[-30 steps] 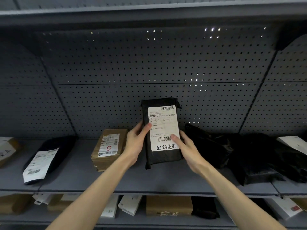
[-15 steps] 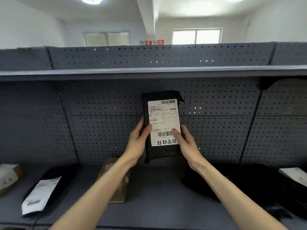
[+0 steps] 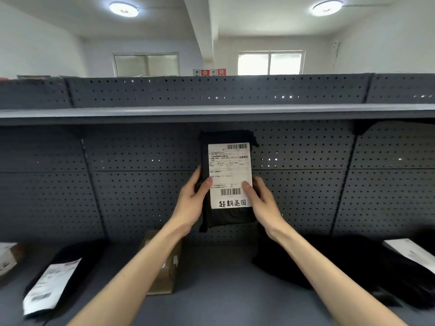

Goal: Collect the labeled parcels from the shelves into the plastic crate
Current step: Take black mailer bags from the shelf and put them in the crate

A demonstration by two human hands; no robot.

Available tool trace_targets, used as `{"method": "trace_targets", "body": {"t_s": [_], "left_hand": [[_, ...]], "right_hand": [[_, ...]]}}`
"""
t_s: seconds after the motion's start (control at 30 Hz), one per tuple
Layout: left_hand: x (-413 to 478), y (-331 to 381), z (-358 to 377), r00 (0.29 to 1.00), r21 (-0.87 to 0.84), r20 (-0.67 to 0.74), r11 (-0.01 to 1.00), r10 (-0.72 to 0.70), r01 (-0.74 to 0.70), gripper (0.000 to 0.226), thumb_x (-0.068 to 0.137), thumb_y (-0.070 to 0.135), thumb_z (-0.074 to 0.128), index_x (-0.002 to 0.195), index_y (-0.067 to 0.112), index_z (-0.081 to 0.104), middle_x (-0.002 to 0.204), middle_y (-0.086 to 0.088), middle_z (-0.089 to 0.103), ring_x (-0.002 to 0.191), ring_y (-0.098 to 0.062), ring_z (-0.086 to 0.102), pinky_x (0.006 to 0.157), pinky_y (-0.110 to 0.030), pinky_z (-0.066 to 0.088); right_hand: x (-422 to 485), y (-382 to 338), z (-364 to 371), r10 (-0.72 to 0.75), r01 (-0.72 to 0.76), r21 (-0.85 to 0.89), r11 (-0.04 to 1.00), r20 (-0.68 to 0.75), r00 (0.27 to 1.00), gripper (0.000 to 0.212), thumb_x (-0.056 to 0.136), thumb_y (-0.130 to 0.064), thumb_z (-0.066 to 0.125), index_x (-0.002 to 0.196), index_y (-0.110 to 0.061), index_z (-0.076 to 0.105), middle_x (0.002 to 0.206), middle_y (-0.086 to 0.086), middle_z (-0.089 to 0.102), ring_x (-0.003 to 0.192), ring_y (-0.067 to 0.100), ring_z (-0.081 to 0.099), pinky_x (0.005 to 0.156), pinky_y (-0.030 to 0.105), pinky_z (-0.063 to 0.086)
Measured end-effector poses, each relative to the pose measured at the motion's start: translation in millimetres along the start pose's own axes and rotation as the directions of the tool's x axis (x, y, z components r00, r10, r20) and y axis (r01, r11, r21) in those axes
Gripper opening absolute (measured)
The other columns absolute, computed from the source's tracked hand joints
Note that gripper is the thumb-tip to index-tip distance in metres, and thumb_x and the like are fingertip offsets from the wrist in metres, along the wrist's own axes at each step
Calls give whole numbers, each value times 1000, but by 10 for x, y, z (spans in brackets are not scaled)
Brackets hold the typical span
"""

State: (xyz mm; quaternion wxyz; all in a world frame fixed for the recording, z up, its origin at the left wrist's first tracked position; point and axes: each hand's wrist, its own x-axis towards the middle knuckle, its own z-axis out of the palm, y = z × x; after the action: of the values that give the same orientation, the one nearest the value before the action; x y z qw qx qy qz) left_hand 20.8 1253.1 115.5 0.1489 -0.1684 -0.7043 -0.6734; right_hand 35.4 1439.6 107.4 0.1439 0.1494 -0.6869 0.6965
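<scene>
Black parcel (upright) gripped between left hand and right hand.

The white label on the black parcel has a barcode at the top, another lower down, and bold handwritten 超期退回 at the bottom. Its fine print is too small to read. The red-and-white signs on the far wall are illegible too.
</scene>
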Motion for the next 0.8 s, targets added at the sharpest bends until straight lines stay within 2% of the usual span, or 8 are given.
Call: {"method": "trace_targets", "body": {"t_s": [0.13,0.27,0.4,0.53,0.6,0.67,0.73,0.8], "left_hand": [[-12,-37,109,998,16,63,1000,-14,13,55,103,27,56,155,26,38,140,21,57,126,11,52,105,-11,42],[3,-101,352,988,7,153,1000,-23,23,50,104,23,54,151,27,40,128,30,57,115,21,53,90,-1,41],[24,-104,741,960,-51,280,998,-21,36,52,104,25,55,154,27,40,139,23,56,127,10,51,102,-7,41],[-79,-25,1252,906,-101,422,992,-21,69,38,104,21,54,135,42,47,115,41,61,112,23,53,87,1,40],[-161,9,1537,869,-128,495,989,0,73,37,104,18,54,129,44,46,109,43,61,108,26,52,87,2,39],[-266,51,1818,823,-172,567,981,21,93,41,104,16,54,136,39,45,112,42,58,109,27,51,87,3,38],[-408,139,2091,773,-221,630,971,71,91,47,104,17,54,149,26,43,123,38,54,119,22,49,91,4,36],[-575,242,2369,721,-257,685,961,109,99,52,104,17,54,154,16,37,122,39,48,116,27,45,87,8,31]], "right_hand": [[-61,19,-128,28,-30,-54,998,-44,999,23,104,-28,50,123,-17,55,118,-4,71,106,8,68,89,23,55],[-211,-37,-354,40,-58,-143,988,-129,991,22,104,-28,49,119,-14,56,114,-5,72,101,6,70,84,21,55],[-451,-138,-697,36,-100,-225,969,-273,961,19,103,-27,50,115,-14,58,113,-4,72,100,7,70,83,23,56],[-800,-319,-1161,-11,-155,-354,922,-423,906,24,103,-30,50,117,-16,63,113,-10,71,105,0,65,87,15,50],[-1059,-460,-1396,-54,-202,-434,878,-510,859,22,104,-29,48,113,-17,65,108,-14,69,101,-5,62,85,12,45],[-1369,-620,-1632,-78,-287,-495,820,-593,802,22,105,-28,47,109,-17,65,105,-11,68,94,-9,59,82,12,43],[-1713,-785,-1871,-76,-425,-558,713,-663,744,25,104,-32,47,113,-18,65,107,-8,67,98,-1,60,85,21,46],[-2096,-971,-2109,-65,-576,-598,558,-723,688,30,103,-36,47,120,-16,63,113,-3,67,106,12,60,91,32,48]]}}
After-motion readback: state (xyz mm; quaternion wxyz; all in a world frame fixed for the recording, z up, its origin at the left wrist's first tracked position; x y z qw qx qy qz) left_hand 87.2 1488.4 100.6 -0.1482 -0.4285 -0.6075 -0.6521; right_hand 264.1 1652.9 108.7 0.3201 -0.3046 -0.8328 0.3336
